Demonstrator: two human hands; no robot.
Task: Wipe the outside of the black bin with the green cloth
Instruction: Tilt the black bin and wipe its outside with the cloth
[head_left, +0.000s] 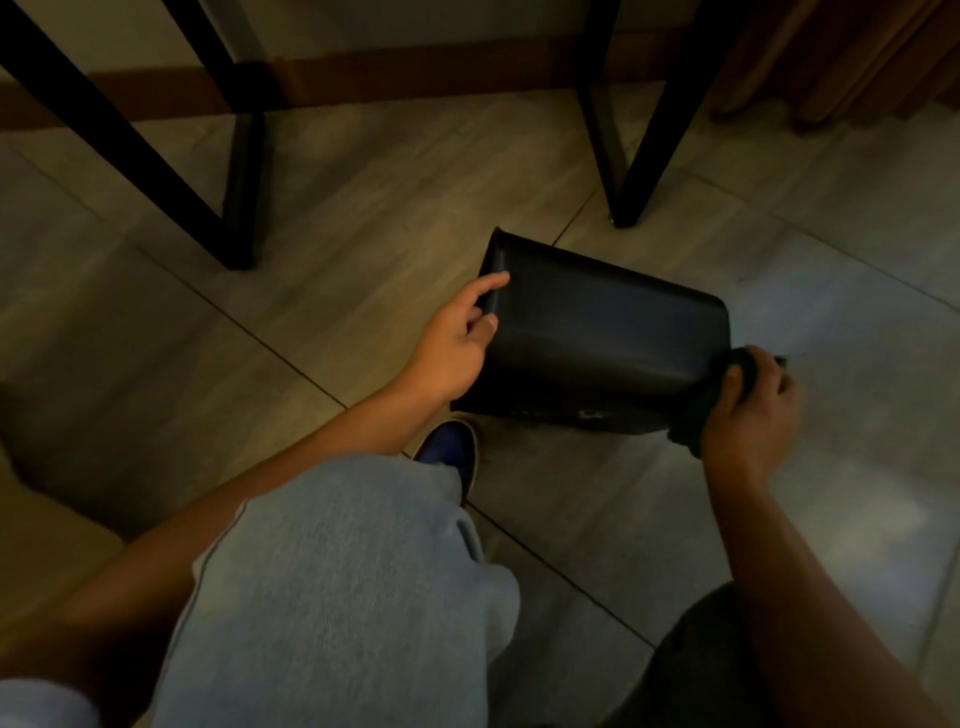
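Observation:
The black bin (602, 332) lies tipped on its side on the tiled floor, its rim to the left and its base to the right. My left hand (457, 343) grips the rim, fingers curled over the edge. My right hand (753, 410) holds the bunched green cloth (696, 421) against the bin's base end at the lower right corner. Most of the cloth is hidden under my fingers.
Black metal table legs (244, 171) (623, 171) stand just behind the bin. My knee in grey trousers (337, 571) and a blue shoe (449, 449) are close to the bin's near side. Brown curtains (841, 57) hang at the top right.

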